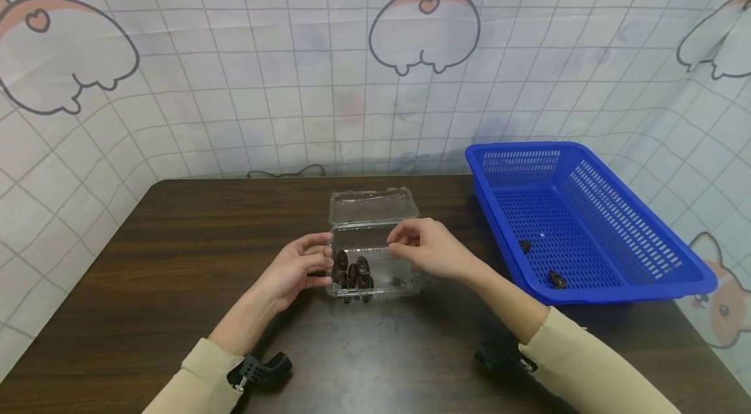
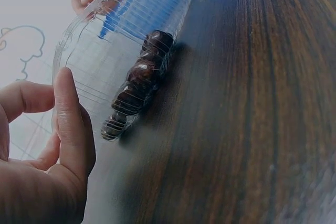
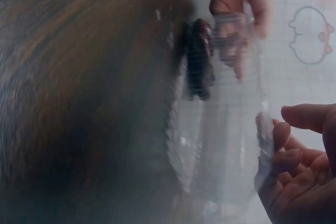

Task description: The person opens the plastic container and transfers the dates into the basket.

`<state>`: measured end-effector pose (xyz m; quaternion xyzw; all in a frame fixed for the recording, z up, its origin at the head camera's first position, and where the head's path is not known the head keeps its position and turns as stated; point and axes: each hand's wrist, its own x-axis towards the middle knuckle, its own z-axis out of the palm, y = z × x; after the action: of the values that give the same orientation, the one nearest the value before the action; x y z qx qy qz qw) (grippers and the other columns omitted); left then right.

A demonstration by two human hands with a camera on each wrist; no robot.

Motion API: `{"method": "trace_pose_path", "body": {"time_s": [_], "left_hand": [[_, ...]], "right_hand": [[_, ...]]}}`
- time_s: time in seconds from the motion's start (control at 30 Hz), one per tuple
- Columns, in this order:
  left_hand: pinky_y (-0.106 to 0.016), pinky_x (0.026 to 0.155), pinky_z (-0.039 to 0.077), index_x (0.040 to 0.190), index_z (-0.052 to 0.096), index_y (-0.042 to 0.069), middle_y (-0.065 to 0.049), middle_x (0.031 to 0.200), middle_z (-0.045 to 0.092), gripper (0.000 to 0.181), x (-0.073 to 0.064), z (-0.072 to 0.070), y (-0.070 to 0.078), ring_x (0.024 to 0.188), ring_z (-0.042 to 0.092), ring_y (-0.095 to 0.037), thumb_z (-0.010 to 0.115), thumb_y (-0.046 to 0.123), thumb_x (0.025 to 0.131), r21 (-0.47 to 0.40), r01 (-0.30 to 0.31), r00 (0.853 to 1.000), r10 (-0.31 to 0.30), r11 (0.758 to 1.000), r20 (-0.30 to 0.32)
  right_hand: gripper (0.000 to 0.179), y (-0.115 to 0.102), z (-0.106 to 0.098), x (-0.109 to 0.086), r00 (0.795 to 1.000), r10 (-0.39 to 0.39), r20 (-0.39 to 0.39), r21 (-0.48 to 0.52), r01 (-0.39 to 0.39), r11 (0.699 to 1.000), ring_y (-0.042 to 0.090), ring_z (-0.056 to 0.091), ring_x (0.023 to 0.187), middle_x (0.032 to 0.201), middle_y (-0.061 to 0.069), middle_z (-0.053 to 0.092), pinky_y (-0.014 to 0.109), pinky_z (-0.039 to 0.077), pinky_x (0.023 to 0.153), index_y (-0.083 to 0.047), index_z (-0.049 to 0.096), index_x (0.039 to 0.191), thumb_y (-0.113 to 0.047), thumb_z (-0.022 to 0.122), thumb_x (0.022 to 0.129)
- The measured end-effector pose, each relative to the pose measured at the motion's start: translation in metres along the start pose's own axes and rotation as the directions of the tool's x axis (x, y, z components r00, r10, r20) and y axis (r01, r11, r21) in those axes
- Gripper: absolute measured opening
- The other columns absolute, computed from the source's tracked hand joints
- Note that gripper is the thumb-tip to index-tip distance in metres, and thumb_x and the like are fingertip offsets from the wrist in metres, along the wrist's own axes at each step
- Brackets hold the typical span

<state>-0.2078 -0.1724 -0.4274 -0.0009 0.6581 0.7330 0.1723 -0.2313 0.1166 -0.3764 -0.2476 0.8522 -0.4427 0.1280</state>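
Fingers of left hand (image 1: 293,270) spread and nearly straight, laid against the left end of the clear container (image 1: 390,293). Fingers of right hand (image 1: 431,248) bent, over the container's right half; in the right wrist view, thumb tip apart from the fingertips, with nothing visible between. Contact with the container's right rim: cannot tell, owing to blur and clear plastic.

Dark fruits (image 1: 363,266) bunched on the container's floor at its left end, close inside the wall from the left fingers. Lid (image 1: 373,207) folded back at the container's far side. Blue basket (image 1: 563,225) to the right of the container and well apart, with two similar fruits (image 1: 557,280) inside, toward the basket's near end. Wooden table (image 1: 205,257) beneath the container.

Step in hand, as judged: steadying from the left, fingerwork above the container's right half. For sound practice, brace the left end lightly and low; thin plastic, likely to flex or buckle under a squeeze. Bring right fingertips over the rim, not against it, to avoid sliding so light a container. Guide knuckles clear of the lid. Touch fruits gently, as possibly soft or sticky.
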Motion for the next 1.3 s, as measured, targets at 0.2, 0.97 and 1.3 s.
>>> {"method": "trace_pose_path", "body": {"time_s": [0.2, 0.97, 1.3], "left_hand": [[-0.033, 0.075, 0.06, 0.151, 0.04, -0.001, -0.007, 0.106, 0.059, 0.057, 0.001, 0.0, 0.001, 0.082, 0.06, -0.017, 0.06, 0.0, 0.097, 0.0, -0.007, 1.0, 0.007, 1.0, 0.001], [-0.033, 0.073, 0.059, 0.149, 0.041, -0.002, -0.008, 0.106, 0.058, 0.057, 0.002, 0.002, -0.001, 0.084, 0.06, -0.019, 0.06, -0.002, 0.096, -0.001, -0.002, 1.0, 0.002, 1.0, -0.014], [-0.032, 0.072, 0.06, 0.149, 0.041, -0.002, -0.008, 0.106, 0.058, 0.055, 0.0, 0.002, 0.001, 0.085, 0.059, -0.02, 0.059, -0.003, 0.097, 0.006, 0.004, 1.0, -0.004, 1.0, -0.031]], "right_hand": [[0.021, 0.002, 0.012, 0.011, 1.0, 0.015, 0.026, 0.006, -0.016, 1.0, 0.03, 0.064, 0.064, 0.093, 0.011, 0.074, 0.034, 0.052, 0.057, -0.002, 0.072, 0.113, -0.017, 0.066, 0.099], [0.032, 0.003, 0.037, 0.042, 0.981, 0.131, 0.143, -0.094, -0.119, 0.989, 0.019, 0.062, 0.06, 0.079, 0.003, 0.069, 0.027, 0.047, 0.048, -0.001, 0.067, 0.122, -0.017, 0.073, 0.095], [0.033, 0.007, 0.043, 0.047, 0.979, 0.119, 0.163, -0.128, -0.099, 0.987, 0.015, 0.06, 0.057, 0.083, -0.001, 0.066, 0.024, 0.046, 0.049, -0.001, 0.069, 0.121, -0.014, 0.077, 0.093]]}}
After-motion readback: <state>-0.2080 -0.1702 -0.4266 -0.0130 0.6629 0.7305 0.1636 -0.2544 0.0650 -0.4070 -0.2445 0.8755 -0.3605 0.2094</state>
